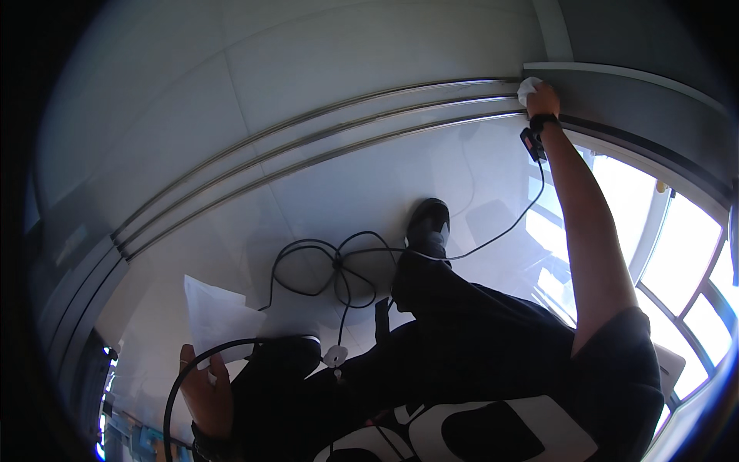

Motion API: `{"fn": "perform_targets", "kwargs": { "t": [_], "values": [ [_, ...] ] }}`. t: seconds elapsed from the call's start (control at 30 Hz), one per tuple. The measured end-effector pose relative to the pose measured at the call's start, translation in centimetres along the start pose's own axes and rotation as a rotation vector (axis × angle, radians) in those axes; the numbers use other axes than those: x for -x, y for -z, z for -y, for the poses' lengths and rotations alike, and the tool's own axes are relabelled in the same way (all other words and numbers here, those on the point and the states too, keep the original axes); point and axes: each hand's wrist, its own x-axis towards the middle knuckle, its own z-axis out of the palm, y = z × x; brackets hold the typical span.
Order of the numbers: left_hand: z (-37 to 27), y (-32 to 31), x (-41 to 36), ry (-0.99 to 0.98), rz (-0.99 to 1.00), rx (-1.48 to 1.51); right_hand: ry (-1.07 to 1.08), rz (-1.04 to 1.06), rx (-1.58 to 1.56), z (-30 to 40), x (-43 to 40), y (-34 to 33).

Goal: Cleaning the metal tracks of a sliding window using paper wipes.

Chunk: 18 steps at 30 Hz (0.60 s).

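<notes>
My right hand (544, 101) grips a crumpled white wipe (528, 90) at the right end of three parallel metal floor tracks (369, 119), against a grey door frame (623, 95). A black band (543, 122) circles that wrist, and a small black device (532, 144) with a cable hangs beside it. Low on the left, my left hand (209, 395) holds a thin white sheet (218, 315) between thumb and fingers; whether it is paper or cloth I cannot tell. A thick black cable (183, 375) arches in front of this hand.
A bundled black cable (337, 263) lies on the glossy tiled floor (340, 190) by my black shoe (428, 222). One strand runs up to the wrist device. Dark door panels (81, 289) stand at the tracks' left end. Bright window panes (681, 260) are on the right.
</notes>
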Motion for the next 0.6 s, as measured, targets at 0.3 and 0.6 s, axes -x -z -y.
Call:
{"fn": "perform_targets", "kwargs": {
  "t": [0.3, 0.6],
  "values": [
    [8.5, -5.9, -3.2, -0.032, 0.035, 0.101, 0.523, 0.135, 0.699, 3.8, 0.6, -6.1],
    [10.7, -7.2, -2.8, 0.031, 0.066, 0.197, 0.623, 0.109, -0.167, 19.0, 13.5, -4.9]
  ]
}}
